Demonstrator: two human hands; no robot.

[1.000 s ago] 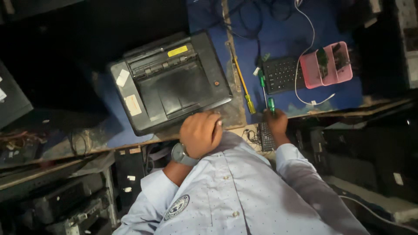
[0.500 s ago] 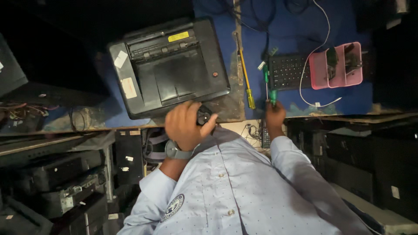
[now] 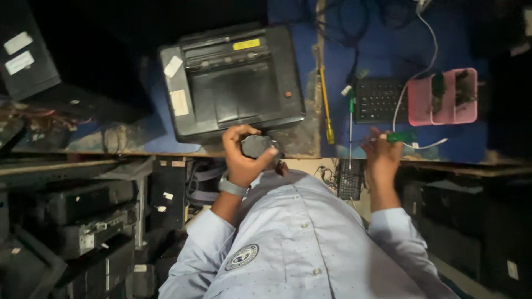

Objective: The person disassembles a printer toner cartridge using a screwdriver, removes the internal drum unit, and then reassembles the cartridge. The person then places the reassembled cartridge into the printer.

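My left hand [image 3: 242,152] grips a small dark part [image 3: 257,147]; my right hand [image 3: 382,152] holds a green screwdriver [image 3: 400,136]. The part might slip and fall.

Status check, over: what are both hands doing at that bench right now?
Left hand gripping small dark part by black printer. Right hand holding green-handled tool near keyboard. Yellow screwdriver lying between them.

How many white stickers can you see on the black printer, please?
2: one sticker near the printer's far left corner, the other sticker just nearer along that left edge; its sides are hidden.
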